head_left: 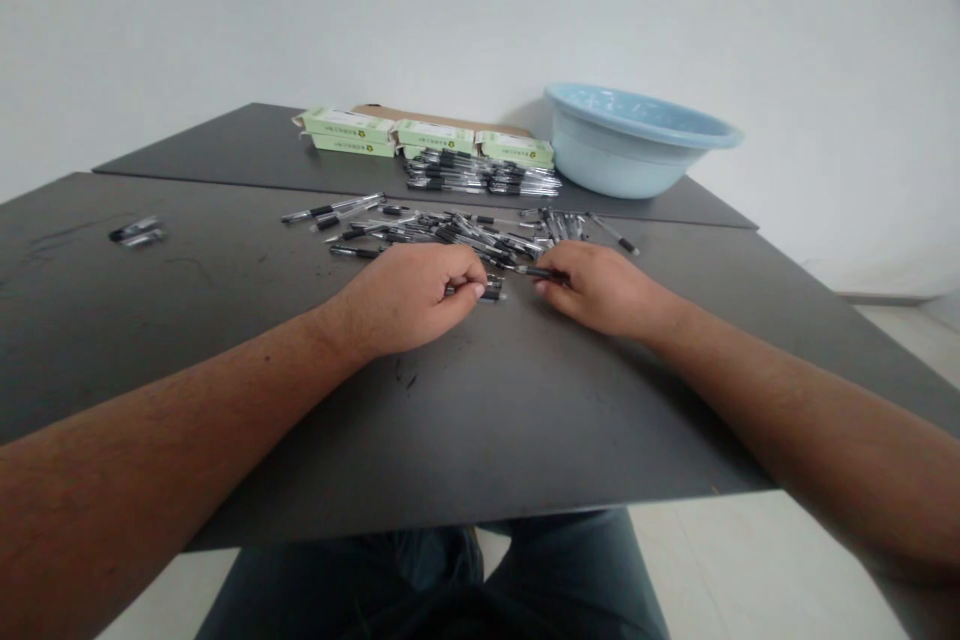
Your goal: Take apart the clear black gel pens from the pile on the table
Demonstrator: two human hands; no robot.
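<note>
My left hand is closed around a few clear-barrelled pens with black grips, whose ends stick out past my thumb and forefinger. To its right, my right hand pinches a black-gripped pen that points left toward the left hand. The two hands are a short gap apart. Just beyond them spreads a loose heap of similar pens, lying at many angles on the dark grey table. My fingers hide part of what each hand holds.
Behind the heap lie neater stacks of pens. Light green boxes stand in stacks at the back, beside a large light blue basin. Pen caps or short pen parts, blurred, lie at the left. A seam crosses the tabletop.
</note>
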